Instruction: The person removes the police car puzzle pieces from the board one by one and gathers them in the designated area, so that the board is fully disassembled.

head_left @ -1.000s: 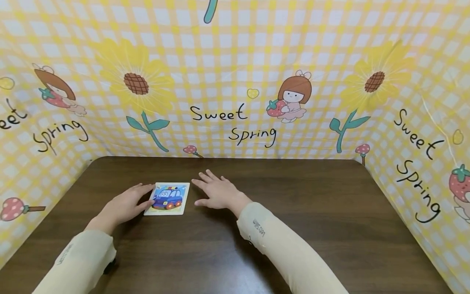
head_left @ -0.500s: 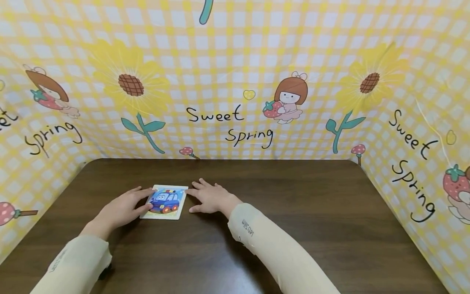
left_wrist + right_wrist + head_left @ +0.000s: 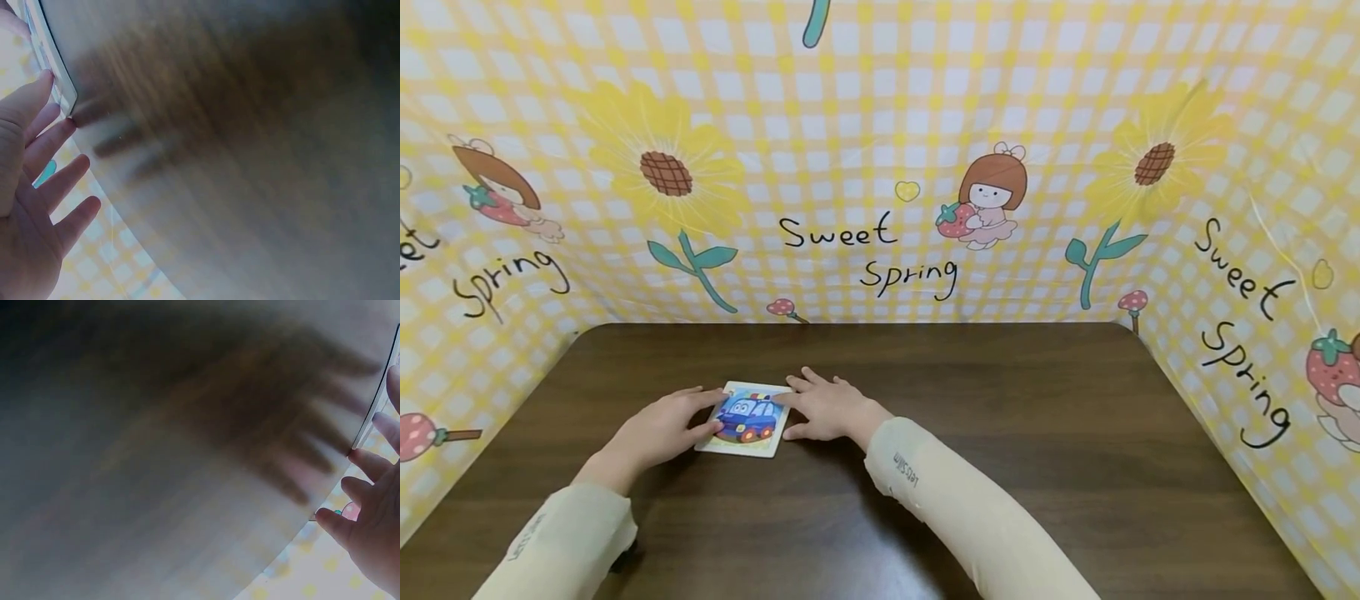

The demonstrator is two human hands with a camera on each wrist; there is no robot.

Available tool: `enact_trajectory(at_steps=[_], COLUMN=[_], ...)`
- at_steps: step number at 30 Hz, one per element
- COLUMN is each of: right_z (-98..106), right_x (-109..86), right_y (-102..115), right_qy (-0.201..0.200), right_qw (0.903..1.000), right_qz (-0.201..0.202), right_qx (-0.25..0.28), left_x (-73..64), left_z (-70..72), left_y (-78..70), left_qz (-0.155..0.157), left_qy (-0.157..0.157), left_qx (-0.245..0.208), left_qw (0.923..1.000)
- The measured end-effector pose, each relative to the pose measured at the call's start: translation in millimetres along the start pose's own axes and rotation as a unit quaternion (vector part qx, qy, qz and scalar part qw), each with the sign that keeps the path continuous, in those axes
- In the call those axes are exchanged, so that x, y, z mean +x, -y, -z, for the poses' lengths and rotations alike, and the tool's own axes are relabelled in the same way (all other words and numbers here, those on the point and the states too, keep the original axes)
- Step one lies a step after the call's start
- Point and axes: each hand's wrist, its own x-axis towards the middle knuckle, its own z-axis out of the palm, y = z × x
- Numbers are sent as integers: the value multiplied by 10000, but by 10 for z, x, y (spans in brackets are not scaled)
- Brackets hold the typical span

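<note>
A flat square board with a white border and a blue cartoon car picture [image 3: 750, 422] lies on the dark wooden table left of the middle. My left hand [image 3: 655, 427] is at its left side; thumb and forefinger touch that edge, the other fingers spread and mostly straight. In the left wrist view, the thumb [image 3: 34, 94] overlaps the board's side [image 3: 59, 62], and one fingertip meets its corner. My right hand [image 3: 827, 406] reaches the opposite side with extended fingers, the forefinger overlapping the upper right edge. In the right wrist view, fingertips line up along the board's thin edge [image 3: 373, 403].
The brown wooden table [image 3: 1000, 417] has rounded far corners and reflects the hands in both wrist views. A yellow checked cloth [image 3: 850, 108] with flowers and lettering rises behind the table and along both sides.
The board has shifted slightly right and nearer, with the left hand moving along. The right hand has come in from a gap beside the board to its right edge.
</note>
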Motion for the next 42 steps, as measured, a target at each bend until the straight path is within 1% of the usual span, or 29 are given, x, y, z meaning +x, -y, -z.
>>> enact_trajectory(at_steps=[3,6,16,22,26,32,36,39,42], right_z=[2,-6,-33,-44,-47,-53,-59,-57,-68], right_x=[-23,-52,-179,-289,-368,-491,-575,-644,-724], right_y=[-21,-48,-181,-257,-317,-419,-494,-532,-567], right_qy=[-16,-27,-132,-148,-144,-103,-99,-102,-87], right_qw=[10000,10000,9998,9996,9995,9994,9994,9992,9992], right_qz=[-3,-3,-38,-79,-95,-47,-91,-95,-84], right_qx=[-38,-9,140,217,267,318,317,378,387], left_x=[2,8,59,64,71,87,116,139,158], left_z=[5,14,4,-18,-28,-67,-103,-126,-155], left_y=[-12,-46,-218,-327,-425,-573,-657,-713,-766], left_qz=[-97,-267,-546,-593,-563,-424,-509,-644,-748], left_qy=[-17,-23,156,301,355,198,30,-84,-123], left_qx=[-11,-67,-107,-91,-36,155,243,246,238], left_qw=[10000,9996,9983,9977,9978,9988,9984,9976,9968])
